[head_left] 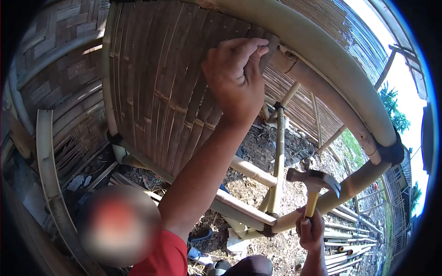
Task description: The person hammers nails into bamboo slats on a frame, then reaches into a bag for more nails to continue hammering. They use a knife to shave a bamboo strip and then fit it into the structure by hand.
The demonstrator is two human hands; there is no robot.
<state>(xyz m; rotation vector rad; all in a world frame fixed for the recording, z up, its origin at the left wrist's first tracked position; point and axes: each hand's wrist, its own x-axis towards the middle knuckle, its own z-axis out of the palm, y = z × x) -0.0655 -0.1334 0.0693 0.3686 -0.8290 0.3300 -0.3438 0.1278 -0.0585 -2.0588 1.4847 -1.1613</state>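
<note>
My left hand (235, 76) is raised at the upper end of the bamboo slat panel (161, 92). Its thumb and forefinger are pinched together near the panel's corner, beside the thick bamboo pole (317, 39). Whatever they hold is too small to make out. Lower right, my right hand (311, 230) is closed around the yellowish handle of a claw hammer (317, 180). The hammer stands head up, its claw pointing right, apart from the panel and the left hand.
Bamboo poles with dark lashings form a frame, including an upright post (280, 152) and a lower rail (246, 207). Loose bamboo lengths (350, 248) lie on the ground at right. A split bamboo piece (48, 161) leans at left, near a woven wall (60, 60).
</note>
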